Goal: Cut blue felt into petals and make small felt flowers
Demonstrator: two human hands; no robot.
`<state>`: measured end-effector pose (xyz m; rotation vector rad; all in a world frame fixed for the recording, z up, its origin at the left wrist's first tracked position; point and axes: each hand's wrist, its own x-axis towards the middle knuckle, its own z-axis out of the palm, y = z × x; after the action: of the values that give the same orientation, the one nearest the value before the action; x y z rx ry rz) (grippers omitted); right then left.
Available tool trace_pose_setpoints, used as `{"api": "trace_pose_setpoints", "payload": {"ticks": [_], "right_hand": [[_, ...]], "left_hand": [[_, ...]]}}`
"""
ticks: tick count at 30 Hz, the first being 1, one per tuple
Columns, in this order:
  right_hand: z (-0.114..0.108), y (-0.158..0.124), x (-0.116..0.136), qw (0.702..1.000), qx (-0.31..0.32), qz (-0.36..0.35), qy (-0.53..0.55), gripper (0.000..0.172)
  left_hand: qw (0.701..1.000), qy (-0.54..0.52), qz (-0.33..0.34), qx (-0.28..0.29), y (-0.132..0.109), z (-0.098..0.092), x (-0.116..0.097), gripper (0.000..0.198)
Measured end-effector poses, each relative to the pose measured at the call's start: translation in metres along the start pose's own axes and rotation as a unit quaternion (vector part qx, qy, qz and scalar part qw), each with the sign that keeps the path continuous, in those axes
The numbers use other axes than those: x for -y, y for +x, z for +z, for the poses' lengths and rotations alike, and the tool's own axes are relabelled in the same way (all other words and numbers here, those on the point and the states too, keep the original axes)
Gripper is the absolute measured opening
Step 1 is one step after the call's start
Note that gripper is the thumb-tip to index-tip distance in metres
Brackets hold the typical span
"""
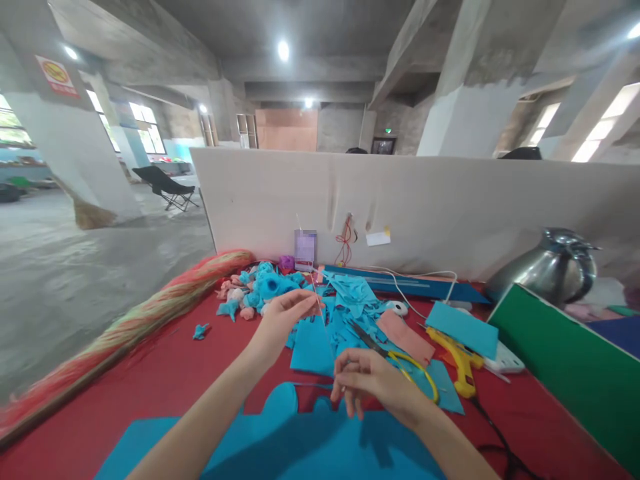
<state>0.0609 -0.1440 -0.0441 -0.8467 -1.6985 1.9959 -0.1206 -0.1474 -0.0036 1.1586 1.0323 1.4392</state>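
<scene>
My left hand (290,313) is raised over the table, thumb and fingertips pinched on a thin white strand (326,331). The strand slants down from there to my right hand (373,380), whose thumb and forefinger are curled together at its lower end; the other fingers hang loosely. Below both hands lies a large blue sheet (300,447) with rounded shapes along its far edge. A smaller blue rectangle (311,347) lies behind it. Scissors with yellow handles (414,377) rest just behind my right hand, dark blades among blue scraps (353,293).
A pile of blue and pink crafted pieces (270,283) lies at back left. On the right are a yellow glue gun (457,360), a pink piece (406,335), a green board (565,373) and a steel jug (545,267). A white partition (280,193) closes the table's back.
</scene>
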Motion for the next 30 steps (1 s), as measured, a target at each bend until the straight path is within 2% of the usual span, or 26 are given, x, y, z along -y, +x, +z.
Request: {"api": "trace_pose_setpoints", "payload": {"ticks": [10,20,30], "right_hand": [[0.016,0.009,-0.034,0.991,0.100,0.073,0.045,0.041],[0.023,0.011,-0.042,0.993,0.071,0.083,0.052,0.048],[0.026,0.015,-0.046,0.996,0.035,0.075,0.022,0.044]], "left_hand": [[0.984,-0.150,-0.096,0.011,0.024,0.004,0.043,0.019],[0.965,-0.194,-0.173,0.045,0.019,0.013,0.060,0.010],[0.959,-0.201,-0.188,0.069,0.015,0.019,0.064,0.012]]}}
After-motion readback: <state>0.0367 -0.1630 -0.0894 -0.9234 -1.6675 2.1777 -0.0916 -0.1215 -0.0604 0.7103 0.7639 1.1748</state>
